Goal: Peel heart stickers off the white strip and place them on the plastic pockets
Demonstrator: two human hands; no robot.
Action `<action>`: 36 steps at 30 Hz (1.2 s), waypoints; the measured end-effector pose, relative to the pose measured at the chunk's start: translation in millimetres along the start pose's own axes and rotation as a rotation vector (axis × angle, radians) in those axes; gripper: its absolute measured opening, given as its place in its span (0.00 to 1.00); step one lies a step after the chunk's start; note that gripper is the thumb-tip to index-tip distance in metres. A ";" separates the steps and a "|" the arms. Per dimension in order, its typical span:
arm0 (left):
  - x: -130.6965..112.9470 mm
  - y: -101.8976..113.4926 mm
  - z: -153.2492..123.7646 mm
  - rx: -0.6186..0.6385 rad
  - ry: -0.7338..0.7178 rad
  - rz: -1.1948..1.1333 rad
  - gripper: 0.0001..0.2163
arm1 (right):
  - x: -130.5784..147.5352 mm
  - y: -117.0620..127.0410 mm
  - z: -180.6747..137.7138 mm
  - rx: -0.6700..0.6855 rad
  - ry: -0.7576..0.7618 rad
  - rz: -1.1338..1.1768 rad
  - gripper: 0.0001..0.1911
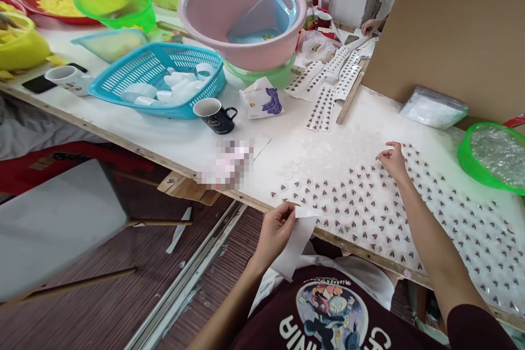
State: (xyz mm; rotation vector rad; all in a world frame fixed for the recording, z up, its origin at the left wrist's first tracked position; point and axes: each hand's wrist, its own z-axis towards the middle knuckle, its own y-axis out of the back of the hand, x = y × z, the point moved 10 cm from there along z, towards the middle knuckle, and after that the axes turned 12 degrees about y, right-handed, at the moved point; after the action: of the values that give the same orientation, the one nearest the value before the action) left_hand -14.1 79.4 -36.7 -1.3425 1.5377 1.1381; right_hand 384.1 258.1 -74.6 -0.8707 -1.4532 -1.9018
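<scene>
My left hand [274, 234] is closed at the table's front edge, pinching a white paper strip [296, 243] that hangs down over my lap. The strip's top end is folded over to the right. Over the tabletop, my right hand [394, 162] has thumb and index finger pinched together. Whatever sits at those fingertips is too small to name. Beneath and around it spread many small clear pieces with dark printed stickers [361, 203], laid out in rough rows. Beyond them, to the left, lie translucent pieces [328, 149] with no print.
Sheets of dark stickers [320, 109] lie behind a wooden strip [348, 95]. Leftward stand a dark mug [214, 116], a blue basket [158, 79] and a pink basin [241, 11]. A green basket [492, 158] is at right. Another person's hand [371, 26] shows at the back.
</scene>
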 end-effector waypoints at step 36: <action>11.6 1.7 5.3 0.022 0.105 -0.215 0.11 | 27.6 -42.2 -7.4 0.235 -0.037 -0.291 0.04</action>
State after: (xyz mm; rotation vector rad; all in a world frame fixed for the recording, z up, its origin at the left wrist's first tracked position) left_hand -17.4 81.1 -49.0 -1.5323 1.4351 0.9274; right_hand 333.3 259.1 -79.1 -0.6142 -1.8660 -1.8708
